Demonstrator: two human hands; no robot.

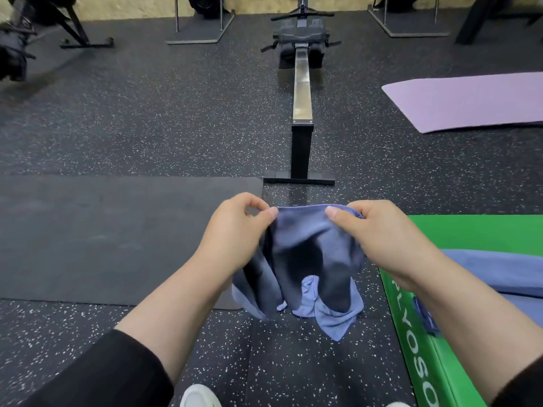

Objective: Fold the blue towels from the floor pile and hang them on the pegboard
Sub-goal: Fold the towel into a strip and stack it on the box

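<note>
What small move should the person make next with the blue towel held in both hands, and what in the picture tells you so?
Probably draw the hands apart to pull the top edge straight. The left hand and right hand pinch the blue towel close together along its upper hem, and the cloth below hangs bunched and uneven, so it looks too rumpled to fold yet.

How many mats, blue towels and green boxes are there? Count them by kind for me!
Mats: 2, a dark grey mat and a purple mat
Blue towels: 2, the held towel and the towel on the box
Green boxes: 1, the green box
Total: 5
</note>
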